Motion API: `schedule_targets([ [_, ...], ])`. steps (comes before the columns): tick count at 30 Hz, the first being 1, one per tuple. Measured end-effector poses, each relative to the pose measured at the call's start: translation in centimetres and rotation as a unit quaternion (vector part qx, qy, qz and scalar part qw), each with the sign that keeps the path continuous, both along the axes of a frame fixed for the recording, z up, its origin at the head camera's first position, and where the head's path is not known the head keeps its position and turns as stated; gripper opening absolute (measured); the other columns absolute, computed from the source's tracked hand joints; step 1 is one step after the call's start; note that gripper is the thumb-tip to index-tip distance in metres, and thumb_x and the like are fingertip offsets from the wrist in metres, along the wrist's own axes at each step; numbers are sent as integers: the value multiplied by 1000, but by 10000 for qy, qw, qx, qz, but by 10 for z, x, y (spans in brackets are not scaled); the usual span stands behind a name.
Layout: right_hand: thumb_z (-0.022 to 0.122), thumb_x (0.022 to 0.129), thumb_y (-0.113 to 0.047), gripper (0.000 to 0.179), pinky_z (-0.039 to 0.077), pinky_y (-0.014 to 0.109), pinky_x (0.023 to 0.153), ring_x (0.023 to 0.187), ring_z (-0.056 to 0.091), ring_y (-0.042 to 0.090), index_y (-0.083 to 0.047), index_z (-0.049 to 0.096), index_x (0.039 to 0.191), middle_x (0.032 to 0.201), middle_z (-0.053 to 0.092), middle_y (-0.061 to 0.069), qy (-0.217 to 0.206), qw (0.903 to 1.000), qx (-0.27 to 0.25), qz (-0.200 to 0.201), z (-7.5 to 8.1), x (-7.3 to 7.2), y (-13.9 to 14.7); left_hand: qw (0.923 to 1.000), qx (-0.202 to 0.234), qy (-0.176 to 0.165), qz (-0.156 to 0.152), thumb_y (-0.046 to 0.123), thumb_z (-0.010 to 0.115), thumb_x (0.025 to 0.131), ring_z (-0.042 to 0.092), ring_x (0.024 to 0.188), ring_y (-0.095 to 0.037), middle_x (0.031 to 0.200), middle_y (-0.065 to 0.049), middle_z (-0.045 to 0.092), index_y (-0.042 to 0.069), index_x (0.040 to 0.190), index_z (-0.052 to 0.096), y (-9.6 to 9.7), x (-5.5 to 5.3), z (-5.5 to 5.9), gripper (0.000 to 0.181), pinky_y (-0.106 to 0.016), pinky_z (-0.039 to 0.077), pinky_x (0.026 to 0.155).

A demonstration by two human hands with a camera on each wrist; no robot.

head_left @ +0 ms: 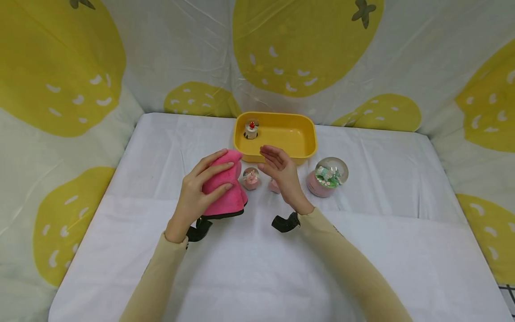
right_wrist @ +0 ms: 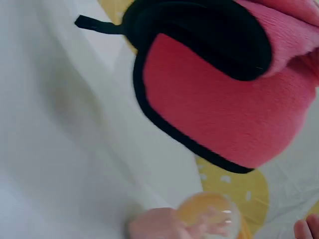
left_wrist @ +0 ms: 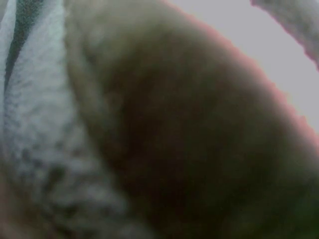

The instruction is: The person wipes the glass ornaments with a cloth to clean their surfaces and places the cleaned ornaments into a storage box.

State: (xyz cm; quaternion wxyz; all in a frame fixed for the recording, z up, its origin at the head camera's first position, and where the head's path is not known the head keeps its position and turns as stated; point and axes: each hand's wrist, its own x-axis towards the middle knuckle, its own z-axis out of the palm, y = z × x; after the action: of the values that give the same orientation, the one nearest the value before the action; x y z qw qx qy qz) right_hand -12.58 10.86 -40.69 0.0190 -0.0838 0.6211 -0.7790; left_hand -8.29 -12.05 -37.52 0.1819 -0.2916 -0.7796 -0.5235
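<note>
White-draped table point(head_left: 249, 268), folded pink cloth point(head_left: 227, 201), black-edged, pinched in left grip point(head_left: 196, 188), right grip point(head_left: 284, 173) relaxed

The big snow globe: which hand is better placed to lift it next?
Probably the right hand: it looks empty and is nearer the big snow globe, while the left hand grips the pink cloth.

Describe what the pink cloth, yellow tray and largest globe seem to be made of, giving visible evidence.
Pink cloth: fabric, perhaps microfibre; soft folds, fuzzy surface, black edging.
Yellow tray: probably plastic; smooth, slightly shiny, evenly coloured.
Largest globe: see-through, shiny dome, glass or clear plastic; opaque pink base, possibly resin.
</note>
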Motion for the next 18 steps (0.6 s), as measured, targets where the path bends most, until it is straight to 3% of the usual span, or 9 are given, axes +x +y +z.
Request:
schedule_targets([
  [11,65,85,11,55,30,31,109,130,42,27,9,42,135,138,43,26,139,9991,345,-215,-30,20,-20,10000,-26,-14,-33,0,80,75,46,125,-24,137,-7,50,7,118,67,1,-1,0,45,-30,49,91],
  [18,63,84,15,55,24,38,113,134,34,34,16,39,133,138,40,33,296,9963,731,-351,-22,31,-30,9999,-29,-95,-101,0,79,75,45,126,-24,138,-7,50,7,119,67,1,0,0,46,-32,50,90],
])
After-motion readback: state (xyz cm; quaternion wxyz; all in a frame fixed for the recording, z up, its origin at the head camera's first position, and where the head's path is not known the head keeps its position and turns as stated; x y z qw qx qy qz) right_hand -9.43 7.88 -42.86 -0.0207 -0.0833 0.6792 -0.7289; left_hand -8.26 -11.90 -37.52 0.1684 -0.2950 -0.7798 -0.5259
